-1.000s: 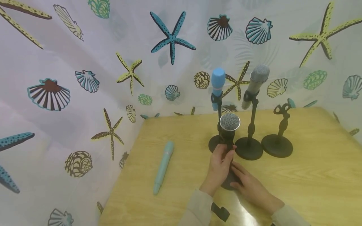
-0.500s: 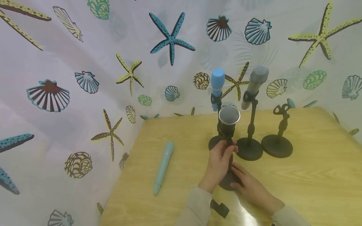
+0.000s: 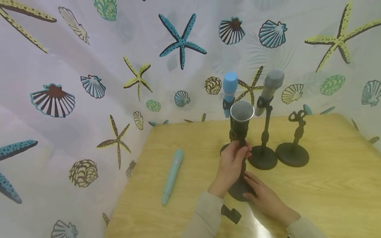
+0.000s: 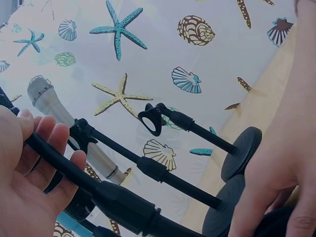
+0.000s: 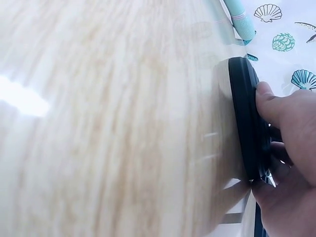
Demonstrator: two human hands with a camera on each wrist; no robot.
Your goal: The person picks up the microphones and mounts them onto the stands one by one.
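Observation:
A black microphone [image 3: 239,127] with a silver mesh head [image 3: 242,111] sits upright on the nearest black microphone stand [image 3: 242,170]. My left hand [image 3: 229,165] grips that stand's pole just below the clip; in the left wrist view its fingers [image 4: 59,140] curl round the thin upper pole [image 4: 64,163], above a thicker collar [image 4: 123,207]. Down at the round base [image 3: 238,191], my right hand [image 3: 266,200] holds the rim. The right wrist view has the thumb on the base's [image 5: 242,118] upper face and the fingers at its edge.
Behind stand a blue microphone [image 3: 230,87] and a silver-grey microphone [image 3: 272,81] on stands, plus a stand with a bare clip [image 3: 293,153]. A teal microphone [image 3: 172,177] lies at left. Near my left sleeve is a small black piece [image 3: 231,214]. A shell-print curtain [image 3: 166,82] borders the table.
My left hand has moved up a little, and the black microphone has risen with the upper pole. More of the pole shows above the base. My right hand stays at the base.

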